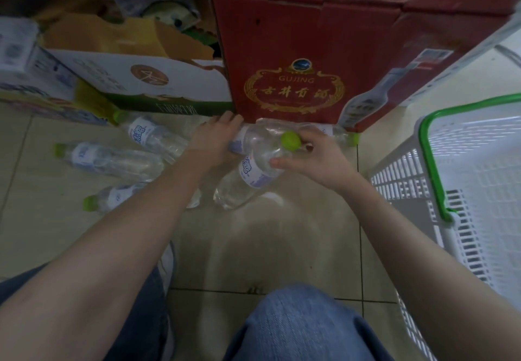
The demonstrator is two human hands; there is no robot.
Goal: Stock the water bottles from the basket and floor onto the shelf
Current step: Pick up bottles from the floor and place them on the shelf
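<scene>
- Gathering from the floor (282,248): both hands down among loose water bottles at the foot of the red carton (296,59).
- Right hand (315,157) closed round the neck of the held bottle (253,174), thumb on its shoulder, fingers curled just under the green cap (291,140).
- Held bottle tilted, long axis running from the cap at upper right down to the base at lower left; base low, near or on the tile, contact hard to tell.
- Left hand (217,140) laid over the second bottle (270,132), which lies against the carton; fingers curved round it, grip apparently not fully closed.
- Second bottle lying roughly crosswise along the carton's foot; which of the caps nearby is its own, unclear.
- Three more bottles (112,160) on their sides to the left, caps pointing left.
- White basket (439,208) with green handle at right; nothing seen inside the visible part.
- Next, likely: firm up the left grip, raise both bottles clear of the floor, turn toward the shelf (462,50) at upper right, stand them cap up.
</scene>
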